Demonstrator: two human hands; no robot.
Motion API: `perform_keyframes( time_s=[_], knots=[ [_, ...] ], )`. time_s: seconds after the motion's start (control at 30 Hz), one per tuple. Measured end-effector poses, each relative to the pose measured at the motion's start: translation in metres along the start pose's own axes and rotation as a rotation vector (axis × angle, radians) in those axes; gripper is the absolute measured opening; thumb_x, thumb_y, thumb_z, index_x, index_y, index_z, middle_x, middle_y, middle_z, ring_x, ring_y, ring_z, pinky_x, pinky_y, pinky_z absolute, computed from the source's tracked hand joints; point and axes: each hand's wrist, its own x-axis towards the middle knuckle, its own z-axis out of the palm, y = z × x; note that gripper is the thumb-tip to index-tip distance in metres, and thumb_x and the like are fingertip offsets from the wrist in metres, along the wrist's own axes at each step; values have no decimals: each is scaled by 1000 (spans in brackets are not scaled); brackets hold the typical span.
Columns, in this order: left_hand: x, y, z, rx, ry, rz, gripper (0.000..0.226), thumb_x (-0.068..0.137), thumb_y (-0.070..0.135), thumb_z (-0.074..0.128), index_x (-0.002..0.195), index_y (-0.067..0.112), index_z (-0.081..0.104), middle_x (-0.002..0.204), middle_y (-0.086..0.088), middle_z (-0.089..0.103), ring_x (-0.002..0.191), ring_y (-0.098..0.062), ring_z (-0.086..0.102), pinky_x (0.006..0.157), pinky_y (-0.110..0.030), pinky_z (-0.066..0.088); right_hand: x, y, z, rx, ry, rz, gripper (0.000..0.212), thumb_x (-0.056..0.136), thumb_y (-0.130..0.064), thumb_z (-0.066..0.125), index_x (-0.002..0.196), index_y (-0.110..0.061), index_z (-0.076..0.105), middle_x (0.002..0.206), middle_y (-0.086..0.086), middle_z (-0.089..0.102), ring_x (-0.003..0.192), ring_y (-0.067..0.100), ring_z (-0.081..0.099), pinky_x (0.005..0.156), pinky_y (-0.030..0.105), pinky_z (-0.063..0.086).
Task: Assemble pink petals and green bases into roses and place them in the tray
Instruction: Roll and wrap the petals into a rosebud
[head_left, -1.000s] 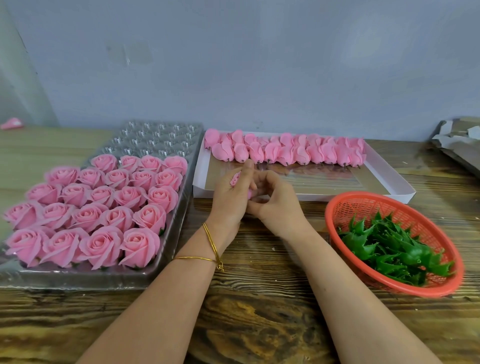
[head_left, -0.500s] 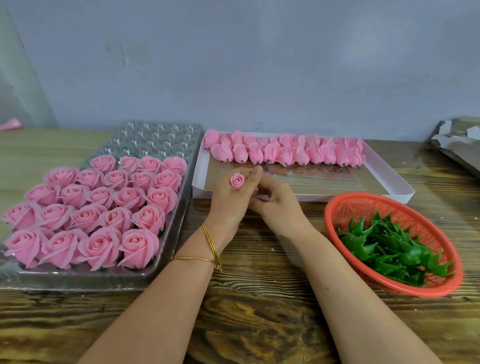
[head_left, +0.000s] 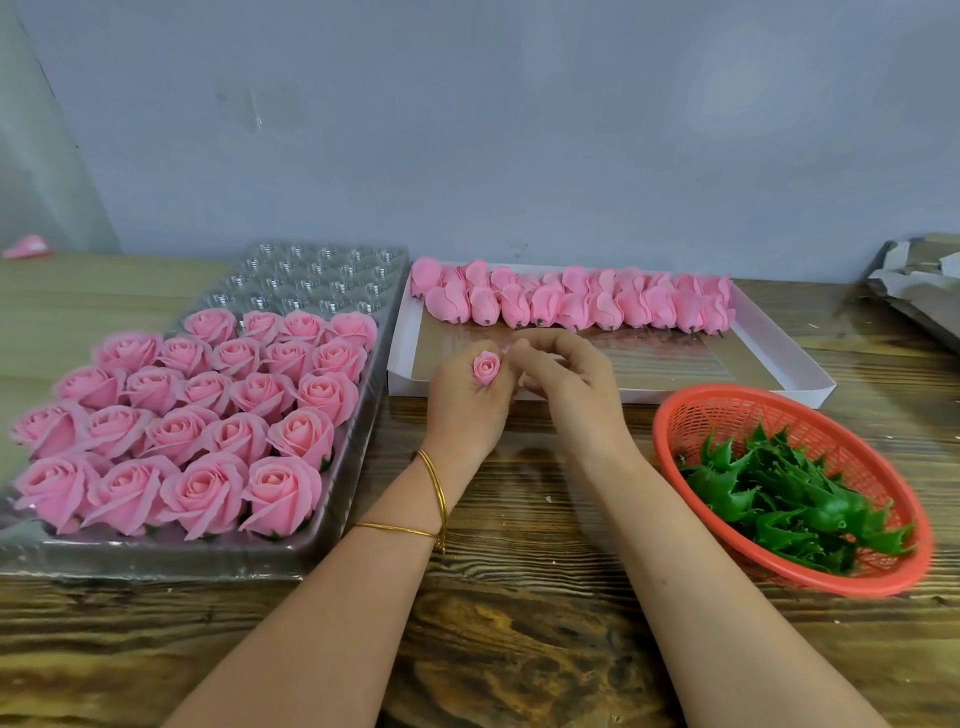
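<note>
My left hand (head_left: 465, 410) grips a small pink rosebud (head_left: 486, 367) upright between thumb and fingers, its spiral centre facing up. My right hand (head_left: 569, 387) sits right beside it, fingers curled toward the bud's side; whether they hold anything is hidden. Both hands hover over the front edge of the white box (head_left: 779, 358), which carries a row of loose pink petal buds (head_left: 571, 304) along its far side. A clear plastic tray (head_left: 332, 483) on the left holds several finished pink roses (head_left: 208, 405). Green bases (head_left: 779, 493) fill the red basket (head_left: 691, 415) on the right.
The tray's far rows of cups (head_left: 317, 275) hold nothing. Crumpled cardboard (head_left: 919, 275) lies at the far right edge. A pink scrap (head_left: 26, 247) rests far left by the wall. Everything stands on a wooden table (head_left: 519, 623).
The left hand turned the bud upright, so its spiral top now shows. The right hand's fingers shifted up alongside it. Both hands stayed in about the same spot.
</note>
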Motion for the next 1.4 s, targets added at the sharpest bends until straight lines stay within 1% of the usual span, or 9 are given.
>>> perform_keyframes(
  time_s=[0.13,0.2,0.3,0.5,0.63,0.87,1.0,1.27,1.4],
  knots=[
    [-2,3,1,-20,-42,-6,19,91,29,63,73,31,69,70,8,69,74,-16,66,68,-39,55,0,2,3,-35,1,-19,9,85,-9,72,92,-4,71,97,26,69,93,33,67,87,49,55],
    [-3,3,1,-29,-83,-34,15,91,31,63,81,27,72,75,7,71,80,-15,68,74,-40,56,1,5,4,-74,1,0,20,82,-15,76,98,-4,72,103,25,66,102,35,64,93,52,51],
    [-4,3,1,-39,-126,-56,20,93,29,63,93,13,75,86,0,74,88,-16,69,83,-44,56,0,6,3,-100,-14,8,21,80,-19,78,98,-9,72,105,23,65,104,32,63,93,51,51],
    [-5,5,2,-60,-114,-68,16,93,23,63,90,13,75,86,-2,74,89,-19,70,83,-47,55,0,7,5,-101,-24,19,37,66,-33,76,94,-10,73,105,24,64,101,33,65,91,50,53],
    [-6,5,2,-53,-115,-51,12,92,23,63,96,20,74,88,1,75,90,-16,69,85,-43,55,3,11,2,-122,-25,3,23,76,-24,79,94,-11,75,104,23,66,103,32,64,94,50,51],
    [-6,8,2,-42,-100,-12,13,92,23,64,90,34,70,83,10,72,85,-10,68,78,-31,54,4,10,1,-135,-11,-54,12,76,-17,78,86,-10,77,87,14,73,90,29,68,86,51,54],
    [-7,9,1,-33,-103,-14,10,93,22,63,92,26,72,83,7,72,84,-12,68,76,-30,54,4,10,0,-106,-19,-42,15,75,-18,79,87,-9,76,92,17,71,92,30,68,87,49,55],
    [-5,8,1,-14,-114,-69,21,95,27,58,99,14,74,90,0,74,89,-11,68,79,-27,53,3,9,0,-62,-19,-15,11,75,-17,80,84,-15,74,80,10,73,88,28,70,82,44,57],
    [-4,8,1,-43,-32,-55,29,96,26,54,72,19,69,69,8,69,68,-7,63,61,-25,51,1,6,3,-5,-9,-13,6,88,-17,68,84,-15,71,82,9,73,83,25,69,77,40,57]
  ],
)
